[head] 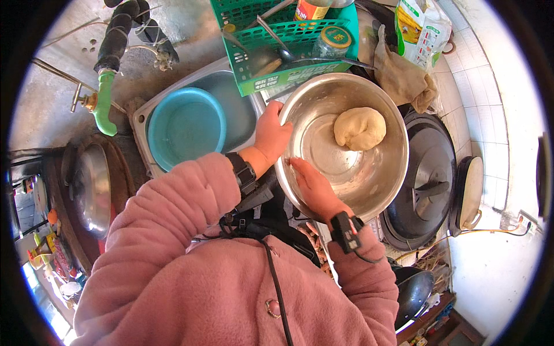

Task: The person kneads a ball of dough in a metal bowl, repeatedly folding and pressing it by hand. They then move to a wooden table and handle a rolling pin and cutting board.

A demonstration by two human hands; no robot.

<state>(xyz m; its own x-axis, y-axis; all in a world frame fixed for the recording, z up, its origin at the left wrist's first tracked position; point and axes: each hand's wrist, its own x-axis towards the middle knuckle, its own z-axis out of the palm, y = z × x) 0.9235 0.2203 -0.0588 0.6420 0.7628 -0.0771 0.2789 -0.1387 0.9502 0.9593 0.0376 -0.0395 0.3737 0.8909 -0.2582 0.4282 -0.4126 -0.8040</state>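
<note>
A large steel basin (320, 190) stands before me, and a ball of dough (360, 129) lies in its upper right part. My left hand (272, 134) grips the basin's left rim, fingers on the outer side and thumb at the edge. Inside the basin, my right hand (314, 188) reaches over the near rim with its fingertips against the left inner wall, fingers close together and holding nothing that I can see. The dough touches neither hand. Both wrists wear black strapped devices below pink fleece sleeves.
Left of the basin, a blue plastic basin (187, 129) sits in a metal sink (238, 110). A green basket (242, 86) with ladles and jars stands behind. A lidded black pot (433, 173) is at the right, with a brown cloth (404, 84) above it. A green tap (104, 104) juts out at left.
</note>
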